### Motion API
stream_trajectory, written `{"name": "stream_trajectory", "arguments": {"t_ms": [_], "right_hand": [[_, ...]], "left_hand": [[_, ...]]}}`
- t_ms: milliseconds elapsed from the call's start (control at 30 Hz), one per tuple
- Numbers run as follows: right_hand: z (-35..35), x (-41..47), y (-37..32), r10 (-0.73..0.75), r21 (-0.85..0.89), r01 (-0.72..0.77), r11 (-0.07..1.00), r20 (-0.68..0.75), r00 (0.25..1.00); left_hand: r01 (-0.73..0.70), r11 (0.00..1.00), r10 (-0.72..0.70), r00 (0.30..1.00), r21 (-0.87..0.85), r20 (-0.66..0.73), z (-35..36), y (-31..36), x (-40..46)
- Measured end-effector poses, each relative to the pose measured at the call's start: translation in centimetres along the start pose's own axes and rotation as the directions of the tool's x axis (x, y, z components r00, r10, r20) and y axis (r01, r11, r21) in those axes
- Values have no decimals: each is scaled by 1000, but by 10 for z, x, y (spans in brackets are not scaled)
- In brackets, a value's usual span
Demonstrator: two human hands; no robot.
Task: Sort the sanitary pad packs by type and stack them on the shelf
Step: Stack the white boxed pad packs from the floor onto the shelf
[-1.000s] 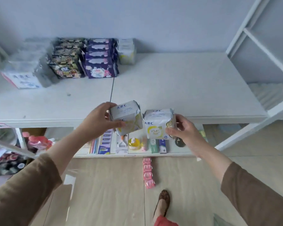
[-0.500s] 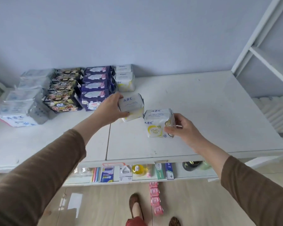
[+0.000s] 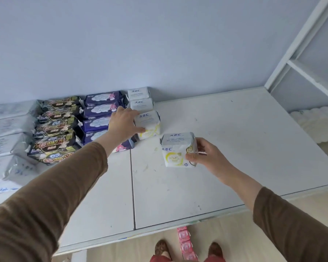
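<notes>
The white shelf carries everything, and the row of white ABC packs at its back is the landmark here; two of those packs stand one before the other against the wall, and a third white ABC pack with yellow print sits at the front of that row, touching the shelf top; the left hand grips this third pack from its left side, fingers curled over the top edge and the thumb pressed on its front face.

To the right of the row and nearer the person, the right hand holds a second white and yellow ABC pack marked KMS; its fingers wrap round the pack's right end, pinching it; whether this pack rests on the shelf or hangs just above it cannot be told.

Just left of the ABC row lies a column of dark purple packs, partly hidden by the left hand; left of those a column of black and gold packs; further left again, silver-grey packs run off the frame edge.

Both arms wear brown sleeves; below the shelf's front edge, on the pale floor, a strip of pink sachets lies between two brown shoes.
</notes>
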State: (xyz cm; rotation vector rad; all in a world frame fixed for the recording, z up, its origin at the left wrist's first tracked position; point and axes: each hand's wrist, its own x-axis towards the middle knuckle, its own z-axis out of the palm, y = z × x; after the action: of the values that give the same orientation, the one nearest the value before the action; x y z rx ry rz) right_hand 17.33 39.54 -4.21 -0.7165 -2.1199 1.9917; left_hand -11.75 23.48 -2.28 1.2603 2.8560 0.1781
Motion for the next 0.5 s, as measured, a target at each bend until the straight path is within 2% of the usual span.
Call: {"name": "stream_trajectory", "arguments": {"t_ms": [167,333,500], "right_hand": [[9,15,-4,23,-12,-23,1000,31,999],[21,36,-7,38,-42,-35,999,65,997],[35,56,-6,9,-139,11,990,138,990]], "left_hand": [[39,998,-40,999,-54,-19,4,-5,9],[16,999,-15,1000,34,-9,-2,-4,1],[-16,998,11,996,-54,-88,-27,-14,-33]]}}
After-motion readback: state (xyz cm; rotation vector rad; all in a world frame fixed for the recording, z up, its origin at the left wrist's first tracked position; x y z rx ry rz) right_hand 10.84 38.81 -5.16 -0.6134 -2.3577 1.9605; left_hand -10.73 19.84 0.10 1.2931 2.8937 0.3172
